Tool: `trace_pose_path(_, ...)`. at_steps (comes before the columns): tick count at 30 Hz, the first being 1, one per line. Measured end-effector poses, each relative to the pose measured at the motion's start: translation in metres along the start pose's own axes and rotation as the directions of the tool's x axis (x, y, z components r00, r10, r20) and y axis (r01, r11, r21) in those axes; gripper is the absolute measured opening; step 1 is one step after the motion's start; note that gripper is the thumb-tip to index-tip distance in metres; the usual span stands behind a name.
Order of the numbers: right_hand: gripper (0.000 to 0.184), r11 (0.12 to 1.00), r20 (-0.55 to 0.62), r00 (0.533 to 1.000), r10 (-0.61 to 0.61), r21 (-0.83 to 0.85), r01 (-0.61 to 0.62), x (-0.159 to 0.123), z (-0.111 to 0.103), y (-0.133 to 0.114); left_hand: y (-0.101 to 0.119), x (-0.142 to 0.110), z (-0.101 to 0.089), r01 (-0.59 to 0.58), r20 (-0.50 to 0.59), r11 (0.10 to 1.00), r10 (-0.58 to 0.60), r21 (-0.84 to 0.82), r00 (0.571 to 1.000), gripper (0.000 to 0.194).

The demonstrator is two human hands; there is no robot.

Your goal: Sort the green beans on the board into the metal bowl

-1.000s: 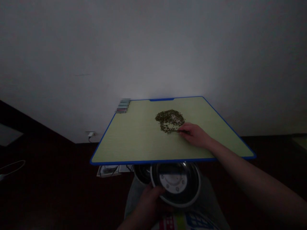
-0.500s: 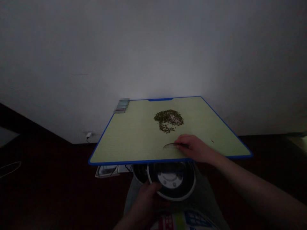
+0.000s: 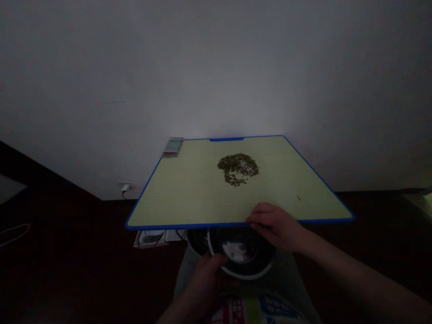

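My left hand (image 3: 209, 267) grips the rim of a dark round bowl (image 3: 248, 275) with a pale edge, held over my lap below the table's near edge. The bowl's inside shows a bright, shiny patch; I cannot tell what lies in it. My right hand (image 3: 275, 225) is at the table's near edge, above the bowl's far right side, with fingertips pinched together. Whatever is between them is hidden. On the table (image 3: 178, 193) lies a loose heap of small greenish-brown grains (image 3: 238, 164), with a thinner scatter on its near side.
A small reddish-brown sliver (image 3: 299, 198) lies right of the heap. A blurred-out flat object (image 3: 173, 147) sits at the table's far left corner. Another dark bowl (image 3: 197, 240) is partly behind the held one. A printed bag (image 3: 249, 310) shows at my lap. The wall (image 3: 216, 67) stands behind.
My right hand has moved down and toward me from the tabletop to the table's edge over the bowl. The thin, curved dark thing in its fingers no longer shows. My left hand stays put.
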State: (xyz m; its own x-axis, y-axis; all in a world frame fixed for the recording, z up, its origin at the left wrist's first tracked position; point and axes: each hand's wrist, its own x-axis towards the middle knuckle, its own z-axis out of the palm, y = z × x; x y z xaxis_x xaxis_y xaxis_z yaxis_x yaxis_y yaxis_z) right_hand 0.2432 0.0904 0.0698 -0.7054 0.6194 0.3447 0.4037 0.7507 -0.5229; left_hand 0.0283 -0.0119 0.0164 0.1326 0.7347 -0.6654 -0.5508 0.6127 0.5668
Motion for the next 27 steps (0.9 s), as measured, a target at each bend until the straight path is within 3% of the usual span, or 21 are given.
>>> trace_pose_path(7, 0.021, 1.0, -0.073, 0.997, -0.017, -0.022, 0.015, -0.013, -0.014, -0.004, 0.003, 0.0, 0.002, -0.014, 0.058, 1.0, 0.015, -0.008, 0.998, 0.022)
trace_pose_path(13, 0.021, 0.965, -0.197, 0.957, 0.213, -0.112, -0.237, -0.001, -0.031, 0.014, -0.001, 0.004, -0.003, -0.028, 0.022, 0.999, 0.028, 0.017, 0.999, 0.019)
trace_pose_path(22, 0.025, 0.898, -0.212, 0.941, 0.265, -0.303, -0.321, 0.033, -0.012, 0.034, 0.0, 0.004, -0.005, 0.009, 0.008, 0.999, -0.009, 0.035, 1.0, 0.024)
trace_pose_path(27, 0.025, 0.883, -0.206, 0.929, 0.307, -0.302, -0.359, 0.037, -0.011, 0.04, 0.0, 0.003, -0.004, 0.004, -0.016, 0.999, -0.003, 0.049, 1.0, 0.021)
